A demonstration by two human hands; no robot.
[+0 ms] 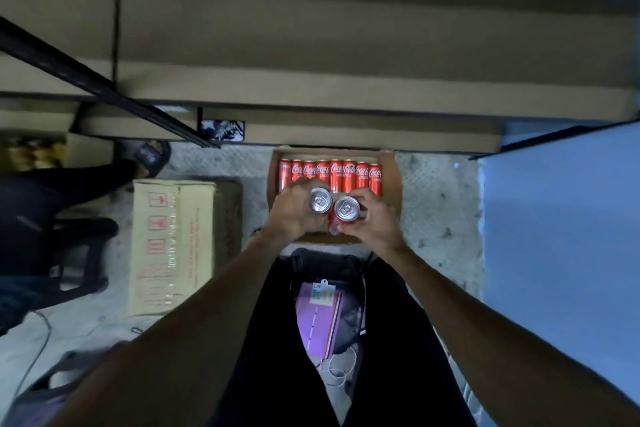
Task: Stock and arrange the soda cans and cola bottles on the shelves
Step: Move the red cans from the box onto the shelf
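Note:
I look straight down at an open cardboard box [396, 184] on the floor. A row of several red cola cans [330, 172] stands along its far side. My left hand [294, 211] grips one red can [320, 199] from the left, its silver top facing me. My right hand [375, 218] grips a second red can [347, 208] from the right. The two cans are held side by side, nearly touching, above the box's near half. The near part of the box is hidden by my hands.
Brown shelf boards [346, 87] run across the top of the view above the box. A closed cardboard carton [173, 243] lies to the left. Another person's dark-clothed leg and sandal [152, 156] are at far left. A blue wall [561, 218] is on the right.

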